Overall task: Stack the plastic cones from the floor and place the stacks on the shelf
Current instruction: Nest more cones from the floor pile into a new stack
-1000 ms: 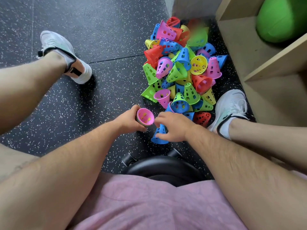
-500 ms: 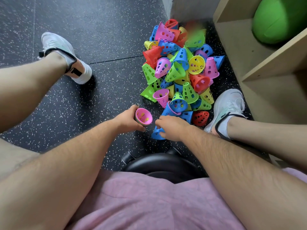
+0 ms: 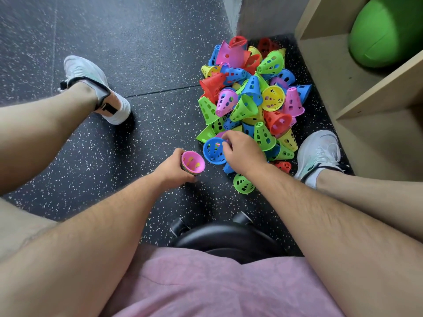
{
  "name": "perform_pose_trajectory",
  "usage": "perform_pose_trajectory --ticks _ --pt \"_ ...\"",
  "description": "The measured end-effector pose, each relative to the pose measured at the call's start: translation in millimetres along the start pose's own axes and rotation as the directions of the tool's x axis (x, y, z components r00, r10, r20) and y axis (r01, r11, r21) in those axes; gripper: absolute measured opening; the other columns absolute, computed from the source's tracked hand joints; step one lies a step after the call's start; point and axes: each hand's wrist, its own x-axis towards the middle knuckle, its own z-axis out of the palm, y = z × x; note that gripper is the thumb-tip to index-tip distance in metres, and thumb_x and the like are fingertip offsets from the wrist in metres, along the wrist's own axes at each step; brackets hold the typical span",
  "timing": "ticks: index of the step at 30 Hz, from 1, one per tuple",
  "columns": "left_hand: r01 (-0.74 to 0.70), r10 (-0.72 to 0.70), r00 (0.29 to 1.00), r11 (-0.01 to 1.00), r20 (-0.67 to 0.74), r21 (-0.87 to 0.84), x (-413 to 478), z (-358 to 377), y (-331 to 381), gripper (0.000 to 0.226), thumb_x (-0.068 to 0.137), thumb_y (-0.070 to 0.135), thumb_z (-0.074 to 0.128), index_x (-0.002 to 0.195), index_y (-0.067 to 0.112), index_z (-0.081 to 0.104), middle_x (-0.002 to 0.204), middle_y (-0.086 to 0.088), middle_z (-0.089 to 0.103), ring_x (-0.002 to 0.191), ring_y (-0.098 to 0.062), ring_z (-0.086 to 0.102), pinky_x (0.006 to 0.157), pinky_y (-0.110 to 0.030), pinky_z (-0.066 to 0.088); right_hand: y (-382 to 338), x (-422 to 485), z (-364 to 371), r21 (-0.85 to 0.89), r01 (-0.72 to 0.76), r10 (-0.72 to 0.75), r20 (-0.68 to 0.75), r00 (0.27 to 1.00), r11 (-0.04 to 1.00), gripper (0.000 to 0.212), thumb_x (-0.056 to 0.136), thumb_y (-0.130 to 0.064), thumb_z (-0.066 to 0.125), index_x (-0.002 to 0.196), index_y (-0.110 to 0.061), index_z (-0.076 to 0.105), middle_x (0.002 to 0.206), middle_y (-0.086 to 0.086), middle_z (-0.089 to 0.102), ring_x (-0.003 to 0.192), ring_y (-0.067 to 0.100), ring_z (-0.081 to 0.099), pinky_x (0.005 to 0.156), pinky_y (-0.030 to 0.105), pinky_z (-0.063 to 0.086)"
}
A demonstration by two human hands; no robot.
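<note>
Stacking is being carried on from a black wheeled stool (image 3: 229, 239), seen nearest, below the two forearms. Just beyond it, a lone green cone (image 3: 243, 184) is lying on the speckled floor (image 3: 137, 53) beside the right wrist. A second ago that spot was being covered by the right hand.

A short stack (image 3: 193, 163), topped by a pink cone with its mouth turned upward, is being gripped in the left hand (image 3: 172, 168), fingers curled round its side, at the near left edge of the heap. Just to its right, and apart from it, a blue cone (image 3: 214, 151) is being pinched at the rim by the curled fingers of the right hand (image 3: 243, 154), its open mouth turned toward the camera.

One second earlier the right hand was being laid on a blue cone low at the heap's near edge; whether this is that same cone cannot be told. The pick is judged done, and the blue cone is apparently being lined up for nesting on the pink one.

Farther off, the pile of loose cones (image 3: 251, 97) is being left large, so most of the task is judged outstanding. At far right, the wooden shelf (image 3: 338, 72), where the stacks are to be set, is being shared with a green ball (image 3: 386, 30).
</note>
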Motion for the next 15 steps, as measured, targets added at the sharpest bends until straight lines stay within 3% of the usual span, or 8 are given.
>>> perform_pose_trajectory --ticks 8,10,15 --pt "-0.07 0.068 0.997 0.996 -0.042 -0.048 7 8 15 0.07 0.068 0.029 0.093 0.122 0.028 0.048 0.103 0.01 0.068 0.093 -0.015 0.068 0.082 -0.036 0.057 -4 13 12 0.122 -0.047 0.042 0.037 0.998 0.991 0.027 0.099 -0.023 0.051 0.117 -0.014 0.069 0.11 0.003 0.069 0.102 0.02 0.063 0.09 0.038 0.052" --pt "-0.085 0.08 0.995 0.993 -0.055 -0.084 9 12 18 0.068 0.069 0.026 0.092 0.121 0.028 0.049 0.102 0.013 0.067 0.094 -0.013 0.068 0.081 -0.032 0.054 -2 14 15 0.086 -0.023 0.017 0.07 0.997 0.996 0.03 0.1 -0.022 0.049 0.118 -0.012 0.07 0.113 0.005 0.07 0.106 0.022 0.062 0.092 0.038 0.051" --pt "-0.086 0.08 0.995 0.991 -0.061 -0.098 15 16 19 0.068 0.069 0.029 0.092 0.122 0.03 0.049 0.104 0.017 0.067 0.097 -0.012 0.067 0.088 -0.035 0.054 11 22 16 -0.114 0.02 -0.022 -0.015 1.0 0.993 0.028 0.103 -0.024 0.045 0.116 -0.015 0.068 0.111 0.006 0.062 0.113 0.028 0.048 0.094 0.044 0.044"
